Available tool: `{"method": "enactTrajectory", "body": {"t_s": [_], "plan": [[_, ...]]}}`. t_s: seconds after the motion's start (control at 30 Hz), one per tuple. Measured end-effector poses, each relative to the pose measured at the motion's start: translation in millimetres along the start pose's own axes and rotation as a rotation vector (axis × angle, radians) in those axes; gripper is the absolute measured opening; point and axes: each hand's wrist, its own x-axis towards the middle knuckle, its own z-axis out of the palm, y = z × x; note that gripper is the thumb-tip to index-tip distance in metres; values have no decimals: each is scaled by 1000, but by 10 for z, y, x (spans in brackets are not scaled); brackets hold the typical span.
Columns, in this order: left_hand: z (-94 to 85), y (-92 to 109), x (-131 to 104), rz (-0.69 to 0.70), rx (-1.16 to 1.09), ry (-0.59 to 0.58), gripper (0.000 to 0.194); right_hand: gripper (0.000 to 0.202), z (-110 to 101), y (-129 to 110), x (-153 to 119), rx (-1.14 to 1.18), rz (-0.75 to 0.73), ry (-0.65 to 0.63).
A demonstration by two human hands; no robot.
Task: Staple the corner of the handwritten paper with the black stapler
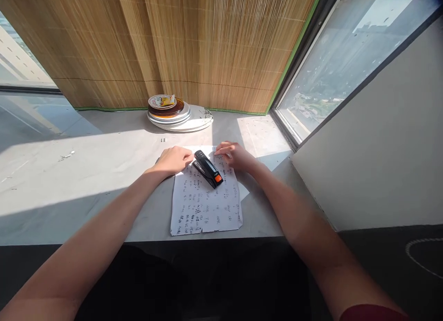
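Left hand (175, 160) and right hand (238, 156), each grip impossible to tell, seemingly steadied the sheet (207, 219) beneath the stapler (208, 169); the next move likely needed it flat.

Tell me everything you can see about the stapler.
The stapler is black and elongated, plastic-looking on top, with a pale strip along its upper arm and an orange patch at its nearer end. It lies slantwise on the handwritten paper, that end toward the right. The left hand is beside its far end; contact is unclear.

Maroon right sleeve (374, 313), bare forearms (107, 224), bare hands (172, 160)
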Motion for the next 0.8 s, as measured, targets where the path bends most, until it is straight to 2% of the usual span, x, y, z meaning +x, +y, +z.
{"method": "enactTrajectory", "body": {"t_s": [0.1,0.17,0.27,0.37,0.47,0.57,0.67,0.8], "plan": [[2,-9,3,18,85,-27,45,48,10,-20,8,-10,29,12],[5,-30,7,20,51,-9,47,49,2,-26,5,-21,69,37],[9,-62,15,9,-53,41,48,52,-7,-49,4,12,37,12],[5,-61,17,-31,-83,18,48,51,-11,-57,6,35,15,2],[-3,-28,12,-40,7,-47,48,44,-3,-17,11,10,61,72],[-4,-2,5,-17,107,-77,48,28,63,27,42,21,39,120],[7,-7,4,9,97,-26,50,17,150,46,88,75,-5,108],[20,1,6,-12,-21,26,52,21,159,68,97,64,38,114]]}}
